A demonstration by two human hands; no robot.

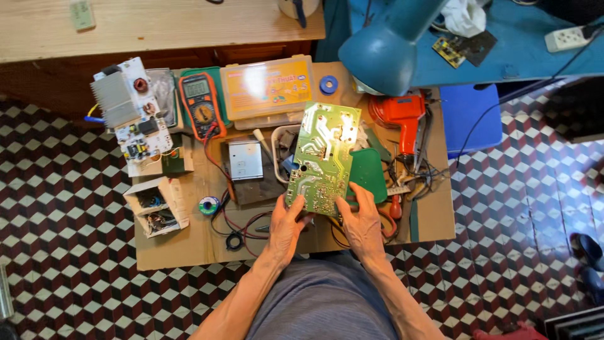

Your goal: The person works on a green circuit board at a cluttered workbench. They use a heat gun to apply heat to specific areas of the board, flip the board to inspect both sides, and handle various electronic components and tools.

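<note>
Left hand: your left hand (288, 221) grips the near left corner of the green board (324, 158), thumb on its top face and fingers curled under the edge.
Right hand: your right hand (363, 220) holds the near right edge of the board, thumb laid over the top and fingers behind it; the palm faces down.
Board: solder side up, tilted slightly, lifted above the bench (189, 245) between both hands; its far end reaches toward the lamp (384, 53).
Under the board: a white tray (281, 148) of parts and a green pad (368, 173) show just past its edges.
Left of the board: a small metal box (245, 158) lies flat, with a solder reel (209, 204) near your left hand and red and black leads (242, 226) looped beside it.
Far left: a white board with a finned heatsink (129, 107) lies at the bench corner; an open carton (156, 204) of bits sits near it.
Back row: a meter (200, 104) with orange trim lies next to a clear orange parts case (269, 88), and a blue tape roll (328, 84) is just beside the case.
Right: an orange solder gun (402, 116) rests by a tangle of wires (415, 170).
Floor: checked tiles (63, 264) surround the bench.
</note>
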